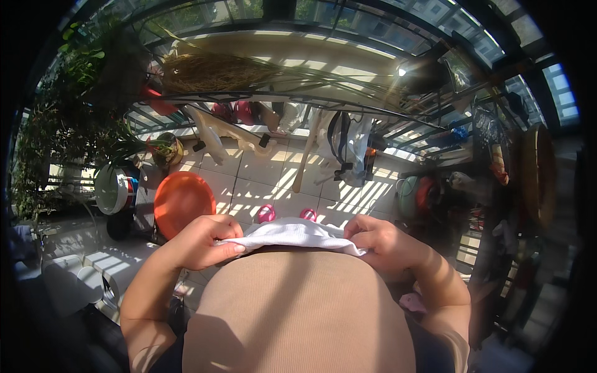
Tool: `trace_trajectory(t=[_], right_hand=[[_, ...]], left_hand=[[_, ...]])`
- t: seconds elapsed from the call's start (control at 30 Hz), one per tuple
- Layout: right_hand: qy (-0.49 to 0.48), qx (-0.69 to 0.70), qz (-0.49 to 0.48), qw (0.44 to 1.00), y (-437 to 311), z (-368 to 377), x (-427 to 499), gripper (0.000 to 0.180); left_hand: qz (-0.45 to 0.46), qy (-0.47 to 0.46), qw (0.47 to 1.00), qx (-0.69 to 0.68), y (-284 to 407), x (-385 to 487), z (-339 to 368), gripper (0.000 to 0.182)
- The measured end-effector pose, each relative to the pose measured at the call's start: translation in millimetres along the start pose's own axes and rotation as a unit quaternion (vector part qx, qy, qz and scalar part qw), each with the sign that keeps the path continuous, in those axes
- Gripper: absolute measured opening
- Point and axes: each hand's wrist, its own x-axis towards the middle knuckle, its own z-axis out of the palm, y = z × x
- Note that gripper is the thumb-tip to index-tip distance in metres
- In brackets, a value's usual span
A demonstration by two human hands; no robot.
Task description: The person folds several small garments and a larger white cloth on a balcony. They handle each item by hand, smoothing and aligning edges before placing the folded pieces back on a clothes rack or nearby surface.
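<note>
A white ribbed cloth (294, 234) is stretched sideways between my two hands, close in front of my tan ribbed top (303, 298). My left hand (212, 242) pinches its left end, thumb towards me. The right end is gripped by my right hand (378, 240), its fingers curled over the edge. The cloth's lower part is hidden from this view. Beyond it the tips of pink shoes (266, 214) show on the tiled floor (256, 170).
An orange basin (184, 204) stands left, beside a white bucket (111, 190) and potted plants (165, 150). Ahead, clothes (357, 140) hang below a metal rail (298, 99), with dried stalks (214, 73) beyond. A green bucket (408, 193) and a crowded rack stand right.
</note>
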Motion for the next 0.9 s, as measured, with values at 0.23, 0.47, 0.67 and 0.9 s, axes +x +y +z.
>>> trace_trajectory(t=[0.23, 0.47, 0.67, 0.9], right_hand=[[0.199, 0.428, 0.296, 0.831, 14.1, -17.5, 51.2, 0.023], [0.108, 0.195, 0.226, 0.948, -10.8, 7.2, 68.4, 0.031], [-0.017, 0.292, 0.117, 0.949, -3.2, -44.2, 54.2, 0.037], [0.042, 0.507, -0.021, 0.861, 7.2, -87.9, 56.6, 0.064]], left_hand=[[-0.145, 0.109, 0.892, -0.413, 17.5, 71.5, 0.7, 0.028], [0.042, -0.027, 0.976, -0.211, 46.6, 87.9, 40.7, 0.052], [0.105, 0.154, 0.970, -0.156, 9.0, 100.6, 0.9, 0.063], [0.069, -0.087, 0.896, -0.431, 28.3, 138.5, 18.9, 0.052]])
